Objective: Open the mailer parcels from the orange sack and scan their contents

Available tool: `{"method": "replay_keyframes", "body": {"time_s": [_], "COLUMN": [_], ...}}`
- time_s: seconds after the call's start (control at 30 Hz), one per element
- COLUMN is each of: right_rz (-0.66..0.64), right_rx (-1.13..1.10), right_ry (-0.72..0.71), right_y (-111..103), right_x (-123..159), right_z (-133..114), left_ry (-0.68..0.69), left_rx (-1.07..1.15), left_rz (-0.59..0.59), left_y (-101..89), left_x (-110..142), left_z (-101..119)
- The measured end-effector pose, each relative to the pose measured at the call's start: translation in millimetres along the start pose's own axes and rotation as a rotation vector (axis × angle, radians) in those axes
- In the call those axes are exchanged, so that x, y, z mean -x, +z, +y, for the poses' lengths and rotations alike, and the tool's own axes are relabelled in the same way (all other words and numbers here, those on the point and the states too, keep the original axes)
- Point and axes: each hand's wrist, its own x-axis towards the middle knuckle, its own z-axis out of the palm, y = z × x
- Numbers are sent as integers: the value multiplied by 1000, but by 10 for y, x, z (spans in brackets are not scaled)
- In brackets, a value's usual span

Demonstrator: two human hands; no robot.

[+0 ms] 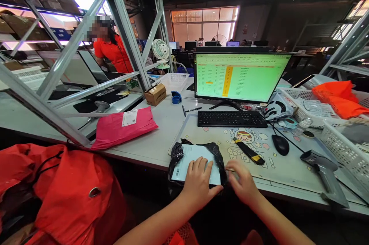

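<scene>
A black plastic parcel [178, 152] with a pale blue shipping label [190, 156] lies at the desk's near edge. My left hand [198, 183] rests flat on the label, fingers stretched out and pressing it down. My right hand [243, 181] is at the parcel's right edge, fingers curled against the black plastic. A black and yellow box cutter [249, 152] lies just beyond my right hand on the cartoon desk mat [276, 160].
A keyboard [232, 118], a green-screened monitor [240, 77], a mouse [280, 144] and a barcode scanner [325, 172] sit on the desk. A pink parcel [122, 126] lies left, red bags [66, 191] below it. White baskets [346, 153] stand right. A person in orange [111, 49] sits behind the metal rack [72, 45].
</scene>
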Motion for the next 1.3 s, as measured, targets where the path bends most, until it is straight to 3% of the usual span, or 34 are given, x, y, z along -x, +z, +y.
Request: {"method": "replay_keyframes", "body": {"time_s": [0.07,0.17,0.3,0.63,0.9,1.07,1.17,1.3], "right_rz": [-5,-178,-241,-269,-286,-130,-15,29], "right_rx": [98,238,304,379,-65,-428,-573,-669], "right_ry": [222,411,403,407,291,376,426,401], "right_y": [42,148,227,319,338,444,541,755], "right_x": [-271,-673,-911,-872,-702,-687,-779,-905], "right_z": [73,147,172,425,567,481,275,-80], "left_ry": [-54,-100,-129,-43,-107,-183,-272,-487], "left_rx": [-46,-58,-19,-67,14,119,222,474], "left_rz": [12,51,79,95,157,256,313,385], "left_y": [85,170,233,283,209,-29,-222,-426], "left_x": [-18,-44,-24,81,113,17,-49,-80], "left_z": [22,62,95,-18,-93,-277,-485,-972]}}
